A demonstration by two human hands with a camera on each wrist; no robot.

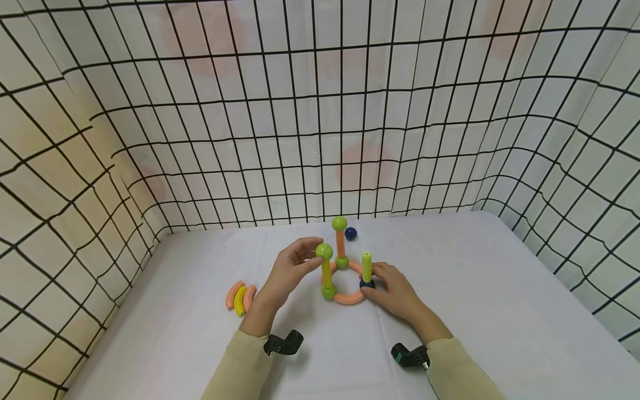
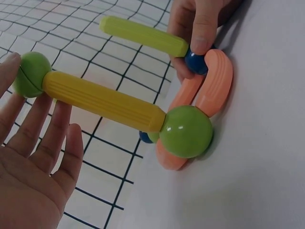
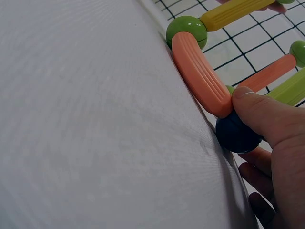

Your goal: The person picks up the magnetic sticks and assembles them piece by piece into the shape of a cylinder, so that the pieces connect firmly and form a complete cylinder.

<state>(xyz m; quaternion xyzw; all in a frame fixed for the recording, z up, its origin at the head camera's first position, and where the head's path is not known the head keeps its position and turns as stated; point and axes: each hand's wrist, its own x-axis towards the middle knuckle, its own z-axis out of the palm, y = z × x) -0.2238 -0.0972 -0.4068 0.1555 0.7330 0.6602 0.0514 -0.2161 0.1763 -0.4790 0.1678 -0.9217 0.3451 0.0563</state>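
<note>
A ring of curved orange pieces (image 1: 349, 299) lies on the table, joined by balls with rods standing up from them. My left hand (image 1: 291, 269) pinches the green ball (image 2: 32, 75) on top of the yellow rod (image 2: 102, 101), thumb on one side and fingertips on the other. That rod's foot meets a lower green ball (image 2: 186, 131). With thumb and fingers my right hand (image 1: 397, 291) grips the dark blue ball (image 3: 236, 133) at the ring's right side. A lime green rod (image 1: 367, 268) rises from this ball, its top end bare. At the back an orange rod (image 1: 340, 244) carries another green ball (image 1: 339, 223).
A loose dark blue ball (image 1: 351, 233) lies behind the ring. Left of my left hand, two curved orange pieces (image 1: 233, 295) flank a curved yellow piece (image 1: 240, 301). White sheeting with a black grid (image 1: 320, 111) surrounds the table (image 1: 500, 311) at the back and sides.
</note>
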